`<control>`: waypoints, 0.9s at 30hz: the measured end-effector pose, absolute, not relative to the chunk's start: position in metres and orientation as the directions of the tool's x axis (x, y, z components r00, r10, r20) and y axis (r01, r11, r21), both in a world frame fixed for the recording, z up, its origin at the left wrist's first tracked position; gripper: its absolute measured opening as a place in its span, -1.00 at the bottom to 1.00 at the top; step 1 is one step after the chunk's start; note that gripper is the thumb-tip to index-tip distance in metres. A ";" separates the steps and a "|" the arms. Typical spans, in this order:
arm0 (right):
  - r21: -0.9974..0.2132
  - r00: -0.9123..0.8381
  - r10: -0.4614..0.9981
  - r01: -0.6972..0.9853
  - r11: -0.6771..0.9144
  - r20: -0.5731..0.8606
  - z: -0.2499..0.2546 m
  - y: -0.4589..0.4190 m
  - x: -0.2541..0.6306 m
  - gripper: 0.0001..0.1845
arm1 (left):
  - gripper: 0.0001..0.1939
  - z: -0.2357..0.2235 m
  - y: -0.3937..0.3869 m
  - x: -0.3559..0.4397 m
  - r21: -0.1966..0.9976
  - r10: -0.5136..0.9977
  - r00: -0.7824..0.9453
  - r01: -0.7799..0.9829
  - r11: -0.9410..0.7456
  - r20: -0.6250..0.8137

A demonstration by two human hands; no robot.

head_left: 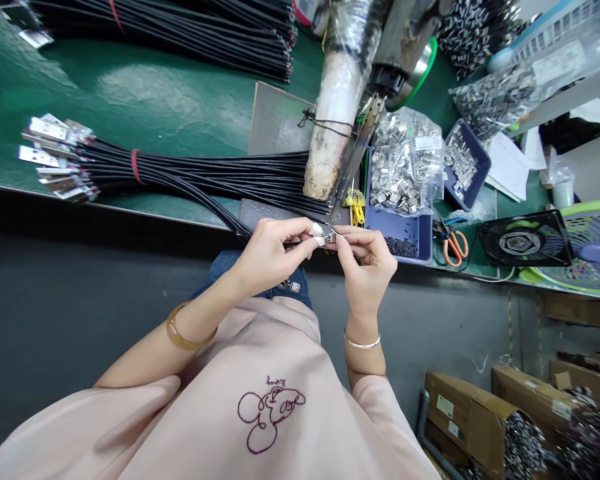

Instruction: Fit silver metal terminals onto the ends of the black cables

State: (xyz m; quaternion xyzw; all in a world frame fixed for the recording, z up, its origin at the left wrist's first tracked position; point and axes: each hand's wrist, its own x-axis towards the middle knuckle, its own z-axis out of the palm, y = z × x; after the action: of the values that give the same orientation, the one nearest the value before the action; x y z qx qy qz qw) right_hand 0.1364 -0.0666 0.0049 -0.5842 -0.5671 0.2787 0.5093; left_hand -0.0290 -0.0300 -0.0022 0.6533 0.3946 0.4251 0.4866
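Note:
My left hand (275, 253) pinches the end of a black cable (225, 215) between thumb and forefinger, with white coverings on those fingertips. That cable bows out of the bundle of black cables (190, 170), which a red band ties together. Close against the left fingertips, my right hand (366, 263) is closed on a small silver metal connector (331, 237). The fingers partly hide where connector and cable end meet. Just beyond the hands, a soldering iron (355, 150) slants down beside a white plastic-wrapped roll (333, 133). A yellow tool (356, 207) lies near its tip.
Right of the hands stands a blue tray (424, 243) with small black parts and a bag of metal shells (405, 167). Orange-handled scissors (453, 247), a black fan (525, 239) and a second blue bin (480, 150) lie further right. Cardboard boxes (455, 413) stand on the floor.

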 end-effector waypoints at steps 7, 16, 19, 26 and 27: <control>-0.936 0.220 0.947 0.315 0.160 0.235 0.000 -0.061 0.139 -0.89 | -0.77 0.001 -0.024 -0.029 0.993 0.917 0.389 0.034 -0.114 0.091; -0.518 -0.064 0.865 0.779 0.355 0.497 0.005 -0.063 0.147 -0.94 | -0.79 -0.006 -0.024 -0.025 0.990 0.927 0.359 0.048 -0.131 0.105; -0.459 -0.138 0.858 0.797 0.392 0.494 0.005 -0.060 0.147 -0.93 | -0.79 -0.007 -0.024 -0.027 0.987 0.922 0.371 0.067 -0.148 0.113; -0.494 -0.174 0.907 0.792 0.360 0.383 0.008 -0.058 0.153 -0.96 | -0.77 -0.006 -0.024 -0.026 0.971 0.906 0.404 0.137 -0.194 0.124; -0.509 -0.174 0.915 0.785 0.352 0.364 0.009 -0.058 0.154 -0.95 | -0.77 -0.006 -0.024 -0.026 0.970 0.905 0.407 0.142 -0.196 0.123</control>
State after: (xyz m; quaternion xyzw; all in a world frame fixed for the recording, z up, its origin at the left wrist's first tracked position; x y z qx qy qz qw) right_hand 0.1541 -0.0580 0.0090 -0.5598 -0.7593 0.1026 0.3154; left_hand -0.0262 -0.0240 -0.0057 0.6731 0.3889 0.3809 0.5006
